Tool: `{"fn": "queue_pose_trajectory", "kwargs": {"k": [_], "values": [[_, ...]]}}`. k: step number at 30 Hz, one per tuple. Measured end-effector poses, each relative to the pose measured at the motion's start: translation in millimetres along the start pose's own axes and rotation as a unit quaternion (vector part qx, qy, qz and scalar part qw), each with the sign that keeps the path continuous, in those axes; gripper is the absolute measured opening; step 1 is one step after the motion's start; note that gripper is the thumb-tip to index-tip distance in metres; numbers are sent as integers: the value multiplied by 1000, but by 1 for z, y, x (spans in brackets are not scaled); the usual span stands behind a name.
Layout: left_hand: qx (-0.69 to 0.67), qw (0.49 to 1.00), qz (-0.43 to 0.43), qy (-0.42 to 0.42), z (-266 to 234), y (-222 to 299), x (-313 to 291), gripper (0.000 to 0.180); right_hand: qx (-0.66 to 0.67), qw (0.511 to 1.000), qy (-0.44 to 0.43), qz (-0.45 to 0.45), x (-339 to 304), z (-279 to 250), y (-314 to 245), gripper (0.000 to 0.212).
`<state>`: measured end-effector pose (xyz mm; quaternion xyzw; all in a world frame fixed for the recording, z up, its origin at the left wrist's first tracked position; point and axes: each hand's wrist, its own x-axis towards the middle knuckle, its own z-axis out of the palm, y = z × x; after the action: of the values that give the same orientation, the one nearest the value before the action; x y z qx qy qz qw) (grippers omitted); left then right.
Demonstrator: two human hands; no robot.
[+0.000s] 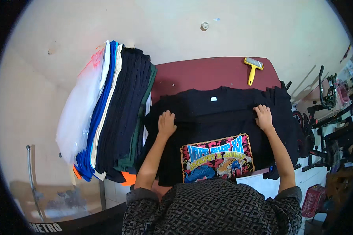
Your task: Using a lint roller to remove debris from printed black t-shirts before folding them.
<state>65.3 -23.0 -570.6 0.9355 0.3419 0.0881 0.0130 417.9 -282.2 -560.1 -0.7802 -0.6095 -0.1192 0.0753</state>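
A black T-shirt (217, 122) lies spread in front of me, with a colourful printed panel (217, 158) on its lower part. Its upper area shows a horizontal fold, and a small white label sits near the neckline. My left hand (167, 124) has its fingers curled into the cloth on the left side. On the right side my right hand (263, 117) likewise grips the fabric, fingers bent over it. More black cloth lies beneath and to the right, though I cannot tell how many garments there are. The shirt's lower end drops out of sight behind my torso.
The dark red table (200, 72) shows behind the shirt. A yellow-handled tool with a grey head (251, 70) rests at its far right. On the left rises a pile of folded garments (123, 105) beside a whitish plastic bag (80, 113). Exercise equipment (315, 129) and a pink basket (313, 200) stand right.
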Motion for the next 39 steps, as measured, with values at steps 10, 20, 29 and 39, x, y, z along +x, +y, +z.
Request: {"fn": "queue_pose_trajectory", "kwargs": {"k": [10,20,29,39], "values": [[-122,954,-130,239,-63,19,-83,26,72,964,229,110,-45,-87,-25,37],[-168,653,-138,726,-205,96,-226,17,107,877,455,111,-226,-235,-79,25],[-406,753,-49,516,-272,92,-385,22,574,757,133,-282,-396,-330,36,32],[-641,625,412,-169,-308,54,-371,21,562,755,31,-337,-388,-342,59,26]]}}
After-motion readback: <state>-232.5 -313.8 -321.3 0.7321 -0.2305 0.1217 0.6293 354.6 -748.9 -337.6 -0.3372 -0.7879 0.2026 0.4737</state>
